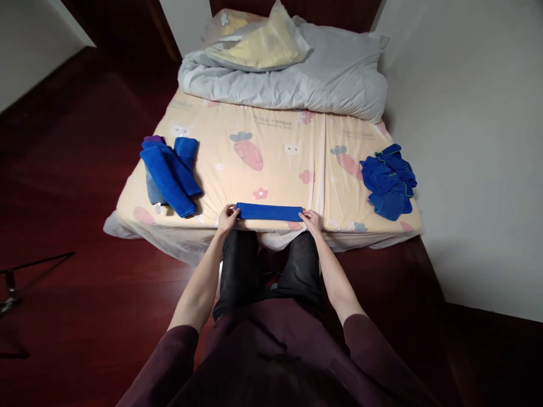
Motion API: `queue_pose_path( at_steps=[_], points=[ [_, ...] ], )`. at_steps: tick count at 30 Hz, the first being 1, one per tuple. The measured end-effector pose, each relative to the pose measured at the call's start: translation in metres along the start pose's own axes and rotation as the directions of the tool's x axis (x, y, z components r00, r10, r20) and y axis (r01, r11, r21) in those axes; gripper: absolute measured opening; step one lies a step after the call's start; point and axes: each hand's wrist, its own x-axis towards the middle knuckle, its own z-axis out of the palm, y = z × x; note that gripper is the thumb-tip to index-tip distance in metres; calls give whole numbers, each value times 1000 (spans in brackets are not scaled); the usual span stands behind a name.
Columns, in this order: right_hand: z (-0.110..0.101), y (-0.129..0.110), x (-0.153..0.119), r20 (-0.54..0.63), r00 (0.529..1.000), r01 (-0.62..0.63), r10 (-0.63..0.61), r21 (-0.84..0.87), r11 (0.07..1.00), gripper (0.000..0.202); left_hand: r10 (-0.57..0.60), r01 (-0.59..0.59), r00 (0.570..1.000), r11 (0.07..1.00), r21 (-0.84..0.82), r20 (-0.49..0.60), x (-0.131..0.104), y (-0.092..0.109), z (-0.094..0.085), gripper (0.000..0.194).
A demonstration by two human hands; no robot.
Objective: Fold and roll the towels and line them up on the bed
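A blue towel [269,212], folded into a long narrow strip, lies near the front edge of the bed. My left hand [228,218] pinches its left end, and my right hand [311,220] pinches its right end. On the left of the bed is a pile of folded blue towels [169,175], with a bit of purple cloth and a grey-blue piece among them. Crumpled blue towels [389,181] with thin green edging are heaped at the right side.
The bed [275,152] has a cream sheet printed with carrots and flowers. At its far end lie a grey quilt [288,85] and a yellow pillow [267,45] in a clear cover. A wall [470,141] stands on the right; a black stand [36,261] is at left.
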Motion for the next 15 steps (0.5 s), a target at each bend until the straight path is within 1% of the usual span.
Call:
queue_pose_path(
  at_steps=[5, 11, 15],
  points=[
    [-1, -4, -2, -3, 1000, 6, -6, -24, 1000, 42, -34, 33, 999, 999, 18, 28, 4, -3, -3, 44],
    [-2, -1, -4, 26, 999, 48, -45, -89, 995, 36, -64, 56, 996, 989, 136, 58, 3, -3, -9, 39],
    [-1, -1, -4, 49, 998, 56, -48, -160, 986, 29, -95, 78, 994, 962, 263, 53, 1, 4, -9, 32]
  ],
)
